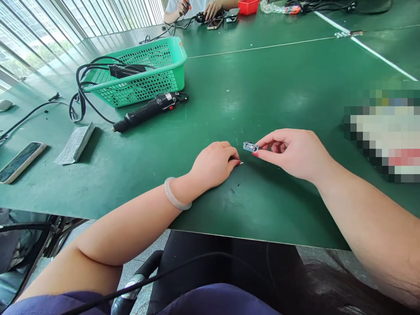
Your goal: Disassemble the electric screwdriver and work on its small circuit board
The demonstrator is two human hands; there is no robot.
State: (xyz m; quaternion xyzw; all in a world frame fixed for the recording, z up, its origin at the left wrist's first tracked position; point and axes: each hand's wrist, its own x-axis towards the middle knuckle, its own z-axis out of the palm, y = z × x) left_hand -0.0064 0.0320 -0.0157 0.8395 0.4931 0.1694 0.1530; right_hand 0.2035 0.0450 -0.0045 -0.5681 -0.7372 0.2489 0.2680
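Note:
My right hand (292,151) pinches a small grey-blue rectangular part (250,146) between thumb and fingertips, a little above the green table (203,210). Dark and metallic details show on the part's upper face, too small to make out. Just left of it, my left hand (216,164) rests on the table with its fingers curled. A tiny light-coloured piece (242,163) sticks out at the left thumb tip, its kind too small to tell. The two hands are close together but apart.
A green plastic basket (179,65) holds cables and a black adapter. Before it lies a black electric screwdriver (147,111). Left are a folded paper packet (75,143) and a phone (21,162). Across the table, a co-worker's hands (212,8) work near a red bin (248,6).

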